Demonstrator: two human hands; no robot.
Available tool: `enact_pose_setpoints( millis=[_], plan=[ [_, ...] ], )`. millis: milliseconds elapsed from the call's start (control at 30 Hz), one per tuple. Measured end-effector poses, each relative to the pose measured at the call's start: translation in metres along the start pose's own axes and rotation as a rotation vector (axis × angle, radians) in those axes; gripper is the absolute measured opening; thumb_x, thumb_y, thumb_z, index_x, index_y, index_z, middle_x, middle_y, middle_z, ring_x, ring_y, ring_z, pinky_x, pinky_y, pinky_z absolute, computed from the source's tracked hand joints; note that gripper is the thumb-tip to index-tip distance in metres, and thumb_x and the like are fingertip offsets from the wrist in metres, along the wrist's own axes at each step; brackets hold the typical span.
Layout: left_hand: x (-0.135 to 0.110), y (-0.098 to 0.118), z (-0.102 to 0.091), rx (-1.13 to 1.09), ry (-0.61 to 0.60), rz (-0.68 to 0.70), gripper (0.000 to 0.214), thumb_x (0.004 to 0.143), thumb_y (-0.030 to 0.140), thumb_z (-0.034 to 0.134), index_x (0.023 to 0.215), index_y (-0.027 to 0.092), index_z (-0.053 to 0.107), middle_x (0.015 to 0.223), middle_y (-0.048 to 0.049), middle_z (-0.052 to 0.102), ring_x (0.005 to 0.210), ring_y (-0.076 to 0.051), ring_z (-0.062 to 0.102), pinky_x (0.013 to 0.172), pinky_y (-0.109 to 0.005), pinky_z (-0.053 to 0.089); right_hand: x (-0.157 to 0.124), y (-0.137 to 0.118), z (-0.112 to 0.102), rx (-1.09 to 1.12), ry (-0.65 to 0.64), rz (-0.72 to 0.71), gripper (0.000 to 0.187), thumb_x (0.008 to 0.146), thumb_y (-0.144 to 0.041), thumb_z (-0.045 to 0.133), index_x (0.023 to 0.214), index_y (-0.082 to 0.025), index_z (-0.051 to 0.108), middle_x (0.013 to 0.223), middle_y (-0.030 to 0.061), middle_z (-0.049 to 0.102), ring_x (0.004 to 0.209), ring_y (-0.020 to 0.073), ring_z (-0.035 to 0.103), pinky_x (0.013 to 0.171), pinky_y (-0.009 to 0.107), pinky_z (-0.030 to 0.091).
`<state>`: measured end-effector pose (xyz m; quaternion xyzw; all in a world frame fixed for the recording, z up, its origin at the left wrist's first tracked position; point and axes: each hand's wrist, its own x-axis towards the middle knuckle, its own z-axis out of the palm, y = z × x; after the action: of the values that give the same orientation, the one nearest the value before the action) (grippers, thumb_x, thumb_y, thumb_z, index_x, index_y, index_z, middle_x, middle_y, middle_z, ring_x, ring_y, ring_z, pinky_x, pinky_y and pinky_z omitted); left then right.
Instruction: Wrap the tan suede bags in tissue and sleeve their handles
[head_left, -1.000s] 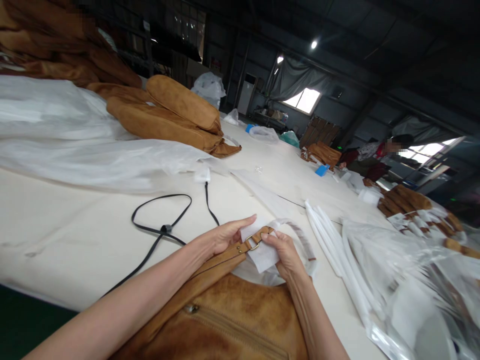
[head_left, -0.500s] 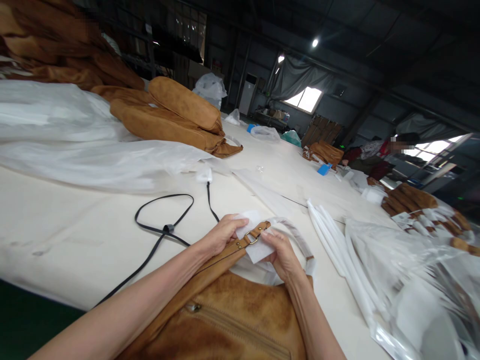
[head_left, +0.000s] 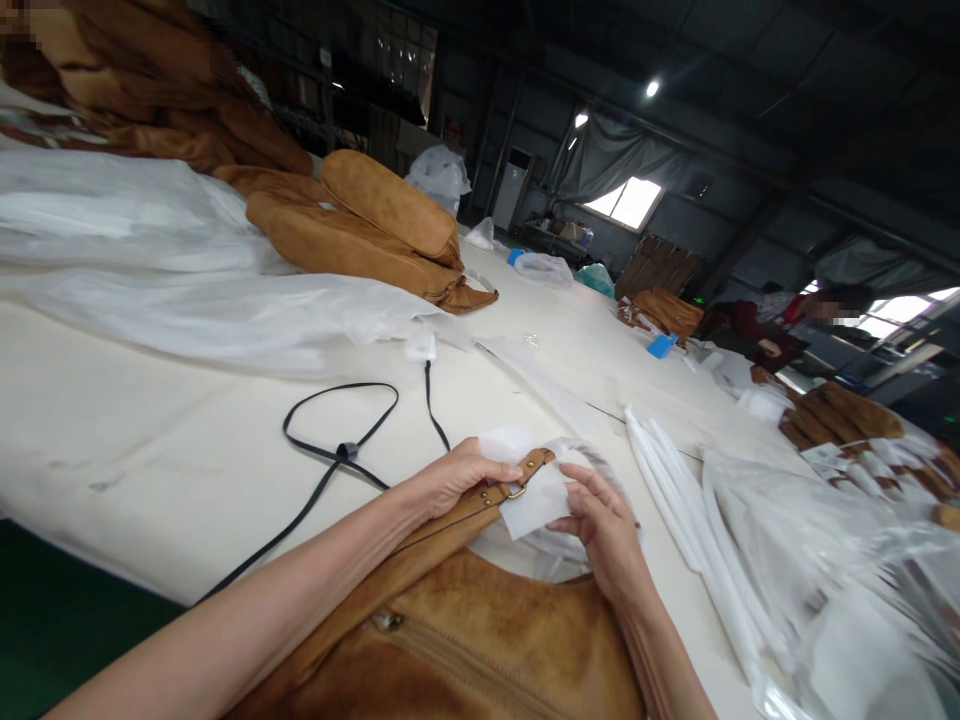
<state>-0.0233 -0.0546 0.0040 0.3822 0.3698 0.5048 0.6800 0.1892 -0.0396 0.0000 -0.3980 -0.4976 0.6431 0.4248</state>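
A tan suede bag (head_left: 480,650) lies at the near table edge under my forearms. Its strap (head_left: 450,520) runs up to a brass buckle (head_left: 516,489). My left hand (head_left: 454,477) is closed round the strap just below the buckle. My right hand (head_left: 604,525) pinches a white foam sheet (head_left: 536,500) that lies under and around the buckle. A plastic-wrapped part of the strap (head_left: 592,460) curves away beyond my fingers.
A black cord (head_left: 337,450) loops over the cream table (head_left: 150,440). Clear plastic sheeting (head_left: 150,290) and stacked tan bags (head_left: 360,235) lie far left. White foam strips (head_left: 675,480) and plastic bags (head_left: 825,540) lie right. A person (head_left: 787,315) sits far right.
My left thumb has closed down over the strap and foam. My right hand has slid to the right side of the foam sheet. The view has shifted slightly.
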Motion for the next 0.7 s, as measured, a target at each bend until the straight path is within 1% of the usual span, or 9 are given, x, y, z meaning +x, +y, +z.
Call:
enact_pose_setpoints(
  millis=[67, 133, 200, 300, 367, 433, 533, 600, 700],
  plan=[
    [0.0, -0.001, -0.001, 0.001, -0.005, -0.006, 0.035, 0.059, 0.027, 0.085, 0.088, 0.012, 0.075, 0.086, -0.0082, 0.075, 0.076, -0.022, 0.066, 0.072, -0.031, 0.051, -0.004, 0.001, -0.011, -0.123, -0.024, -0.135, 0.055, 0.07, -0.023, 0.073, 0.124, -0.03, 0.063, 0.113, 0.0056, 0.066, 0.098, 0.0234, 0.063, 0.073, 0.034, 0.059],
    [0.0, -0.001, 0.0, 0.004, -0.015, -0.008, 0.033, 0.059, 0.027, 0.084, 0.086, 0.012, 0.075, 0.084, -0.0079, 0.074, 0.074, -0.021, 0.065, 0.071, -0.03, 0.05, -0.004, 0.002, -0.015, -0.336, -0.084, -0.303, 0.061, 0.075, -0.018, 0.069, 0.133, -0.035, 0.057, 0.128, 0.0054, 0.059, 0.115, 0.0245, 0.056, 0.081, 0.035, 0.057],
    [0.0, -0.001, 0.0, 0.01, -0.02, -0.002, 0.032, 0.059, 0.027, 0.084, 0.085, 0.012, 0.075, 0.083, -0.0072, 0.074, 0.073, -0.02, 0.063, 0.07, -0.029, 0.049, 0.001, 0.0, -0.015, -0.552, -0.132, -0.494, 0.046, 0.081, -0.018, 0.066, 0.124, -0.034, 0.064, 0.122, 0.0062, 0.06, 0.114, 0.0241, 0.056, 0.086, 0.036, 0.054],
    [-0.001, 0.0, 0.001, 0.064, -0.031, 0.046, 0.029, 0.06, 0.028, 0.082, 0.083, 0.012, 0.074, 0.082, -0.0052, 0.072, 0.074, -0.019, 0.061, 0.069, -0.027, 0.046, 0.013, -0.011, -0.01, -0.776, -0.139, -0.746, 0.015, 0.086, -0.023, 0.068, 0.096, -0.031, 0.075, 0.104, 0.0061, 0.062, 0.101, 0.0234, 0.058, 0.091, 0.04, 0.048],
    [-0.001, 0.0, 0.002, 0.124, -0.032, 0.1, 0.027, 0.063, 0.029, 0.08, 0.084, 0.012, 0.074, 0.081, -0.004, 0.071, 0.073, -0.018, 0.06, 0.069, -0.026, 0.045, 0.02, -0.019, -0.006, -0.878, -0.129, -0.822, 0.007, 0.087, -0.029, 0.07, 0.089, -0.031, 0.076, 0.113, 0.0071, 0.061, 0.112, 0.0261, 0.054, 0.099, 0.045, 0.043],
    [-0.001, -0.001, 0.004, 0.192, -0.025, 0.146, 0.026, 0.065, 0.029, 0.078, 0.085, 0.012, 0.074, 0.081, -0.0037, 0.071, 0.076, -0.02, 0.061, 0.07, -0.026, 0.046, 0.027, -0.025, -0.002, -0.918, -0.149, -0.798, 0.007, 0.087, -0.033, 0.07, 0.087, -0.029, 0.075, 0.132, 0.0073, 0.056, 0.13, 0.0298, 0.043, 0.109, 0.05, 0.034],
    [-0.002, -0.002, 0.007, 0.269, 0.01, 0.158, 0.026, 0.068, 0.033, 0.077, 0.086, 0.014, 0.075, 0.081, -0.004, 0.071, 0.083, -0.024, 0.063, 0.072, -0.028, 0.047, 0.035, -0.023, 0.002, -0.847, -0.185, -0.615, 0.013, 0.084, -0.038, 0.07, 0.083, -0.026, 0.071, 0.144, 0.0065, 0.051, 0.142, 0.0318, 0.032, 0.115, 0.055, 0.022],
    [-0.004, -0.004, 0.009, 0.263, 0.024, 0.145, 0.027, 0.07, 0.036, 0.076, 0.087, 0.015, 0.075, 0.077, -0.0036, 0.07, 0.083, -0.025, 0.062, 0.072, -0.028, 0.048, 0.039, -0.02, 0.004, -0.788, -0.187, -0.482, 0.014, 0.082, -0.039, 0.071, 0.079, -0.025, 0.069, 0.141, 0.0066, 0.056, 0.14, 0.0322, 0.036, 0.116, 0.056, 0.018],
    [-0.007, -0.005, 0.011, 0.203, -0.021, 0.126, 0.026, 0.076, 0.037, 0.073, 0.09, 0.015, 0.075, 0.075, -0.0025, 0.067, 0.075, -0.02, 0.06, 0.068, -0.026, 0.048, 0.042, -0.016, 0.006, -0.758, -0.168, -0.385, 0.014, 0.078, -0.038, 0.07, 0.075, -0.025, 0.066, 0.124, 0.0062, 0.066, 0.128, 0.0318, 0.048, 0.116, 0.056, 0.015]
  ],
)
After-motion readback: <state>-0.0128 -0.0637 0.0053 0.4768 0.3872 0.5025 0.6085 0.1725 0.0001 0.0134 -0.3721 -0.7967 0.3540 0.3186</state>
